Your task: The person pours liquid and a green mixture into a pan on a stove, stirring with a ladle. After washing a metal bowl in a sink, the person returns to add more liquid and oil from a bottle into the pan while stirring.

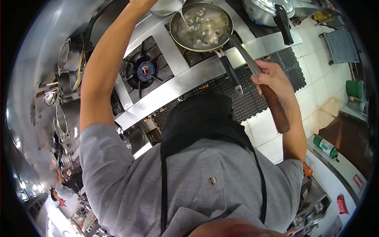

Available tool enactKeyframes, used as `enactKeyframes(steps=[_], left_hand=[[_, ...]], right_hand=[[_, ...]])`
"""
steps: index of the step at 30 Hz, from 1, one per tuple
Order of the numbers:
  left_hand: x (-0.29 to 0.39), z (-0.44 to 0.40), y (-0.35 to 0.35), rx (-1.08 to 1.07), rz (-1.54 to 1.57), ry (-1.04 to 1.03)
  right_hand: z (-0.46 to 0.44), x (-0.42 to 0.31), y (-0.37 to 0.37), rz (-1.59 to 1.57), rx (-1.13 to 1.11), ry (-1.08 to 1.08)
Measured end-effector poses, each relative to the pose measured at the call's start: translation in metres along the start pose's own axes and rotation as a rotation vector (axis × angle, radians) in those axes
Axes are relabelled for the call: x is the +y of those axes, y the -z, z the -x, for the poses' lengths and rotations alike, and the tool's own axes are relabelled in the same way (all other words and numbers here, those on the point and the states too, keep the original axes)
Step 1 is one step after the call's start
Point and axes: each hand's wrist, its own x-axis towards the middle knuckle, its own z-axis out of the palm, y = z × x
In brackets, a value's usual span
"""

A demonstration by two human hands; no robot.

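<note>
My left hand (pixel 141 4) is at the top edge of the view, partly cut off, gripping a shiny metal bowl (pixel 167 7). From its tilted lip a pale stream runs into a frying pan (pixel 172 36) on the stove. Bubbling cloudy liquid with pale pieces fills the pan, whose black handle (pixel 229 71) points toward me. Closed around the brown wooden handle of a long metal cooking utensil (pixel 246 57) is my right hand (pixel 272 77). The utensil's far end is in the pan; its shape is unclear in the liquid.
Left of the pan, a gas burner (pixel 145 71) burns with nothing on it. A pressure cooker (pixel 264 12) sits over a blue flame at right, its black handle jutting forward. Pots (pixel 65 118) line the left side. A black perforated mat (pixel 252 106) lies below the stove front.
</note>
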Motion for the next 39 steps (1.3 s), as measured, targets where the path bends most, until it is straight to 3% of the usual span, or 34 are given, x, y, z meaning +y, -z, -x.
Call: enactKeyframes(steps=[4, 6, 9, 11, 13, 14, 16, 17, 20, 21, 24, 26, 30, 32, 33, 35, 39], left_hand=[[0.008, -0.002, 0.016, -0.12, 0.054, 0.105], [0.008, -0.001, 0.016, -0.088, 0.032, 0.092], [0.011, -0.001, 0.022, -0.08, 0.028, 0.071], [0.013, -0.003, 0.025, -0.096, 0.043, 0.067], [0.012, -0.002, 0.021, -0.076, 0.059, 0.061], [0.01, 0.0, 0.018, -0.074, 0.056, 0.061], [0.009, 0.003, 0.013, 0.025, 0.003, -0.001], [0.009, 0.002, 0.01, 0.025, 0.003, -0.001], [0.013, -0.001, 0.02, -0.1, 0.064, 0.047], [0.012, -0.001, 0.018, -0.085, 0.059, 0.045], [0.01, 0.001, 0.015, -0.059, 0.065, 0.048], [0.009, 0.002, 0.016, -0.046, 0.074, 0.054], [0.01, -0.001, 0.022, -0.085, 0.095, 0.068], [0.012, -0.001, 0.023, -0.117, 0.092, 0.079], [0.011, 0.0, 0.022, -0.083, 0.075, 0.061], [0.011, 0.001, 0.019, -0.053, 0.059, 0.04], [0.016, -0.001, 0.024, -0.104, 0.046, 0.046]], right_hand=[[-0.016, 0.005, 0.003, 0.331, 0.031, 0.087], [-0.031, 0.016, 0.004, 0.882, 0.16, 0.329], [-0.062, 0.055, 0.002, 0.922, 0.319, 0.491], [-0.085, 0.085, -0.002, 0.974, 0.301, 0.482], [-0.097, 0.103, -0.017, 0.636, 0.14, 0.421], [-0.099, 0.109, -0.023, 0.635, 0.139, 0.424], [-0.09, 0.112, -0.038, -0.039, -0.165, 0.093], [-0.082, 0.108, -0.033, -0.04, -0.165, 0.093], [-0.064, 0.091, -0.007, -0.801, -0.287, -0.032], [-0.055, 0.082, -0.003, -0.794, -0.292, -0.037], [-0.024, 0.039, 0.001, -0.573, -0.217, 0.015], [-0.008, 0.01, 0.001, -0.127, -0.072, -0.041], [-0.008, 0.0, -0.003, 0.107, 0.023, 0.033], [-0.017, -0.004, -0.002, 0.493, 0.057, 0.111], [-0.023, -0.004, -0.004, 0.493, 0.058, 0.112], [-0.037, 0.006, -0.009, 0.846, 0.173, 0.287], [-0.08, 0.069, -0.018, 0.885, 0.264, 0.369]])
